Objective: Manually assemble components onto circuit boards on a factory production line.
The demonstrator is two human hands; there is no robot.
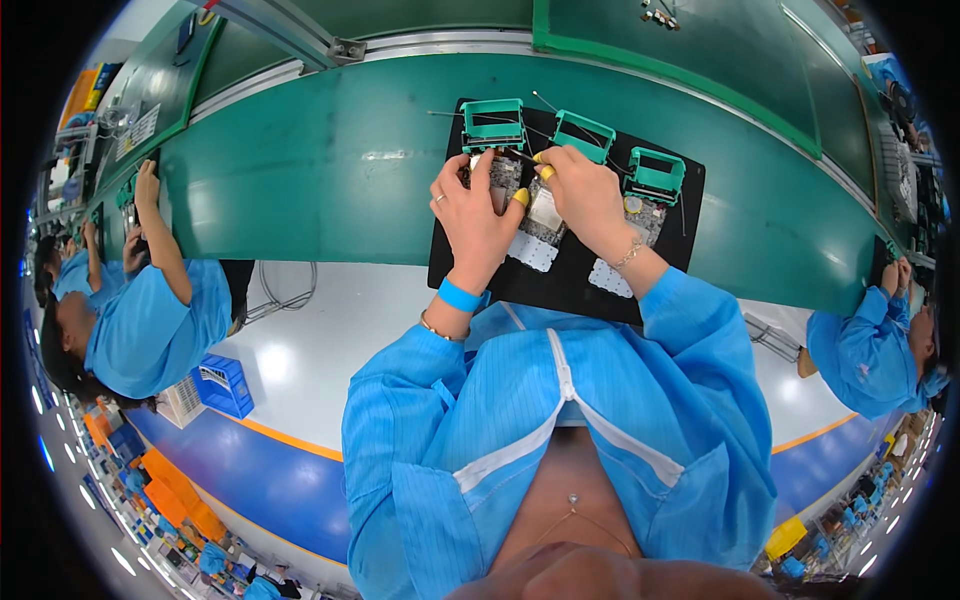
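Light-blue work jacket with a white zip (650,395) lies nearest. On the green counter (330,180), a black mat (535,288) carries the leftmost green-framed circuit-board assembly (505,172). Left-hand grip (472,218) rests on it, digits apart, apparently steadying it; right-hand grip (590,200) is clamped on a slender dark tool (523,156), presumably for precision.

blue zipped jacket (640,400), blue wristband (460,295), yellow finger covers (521,197)

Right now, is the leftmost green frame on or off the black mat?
On: the leftmost green frame sits with black mat showing beside it.
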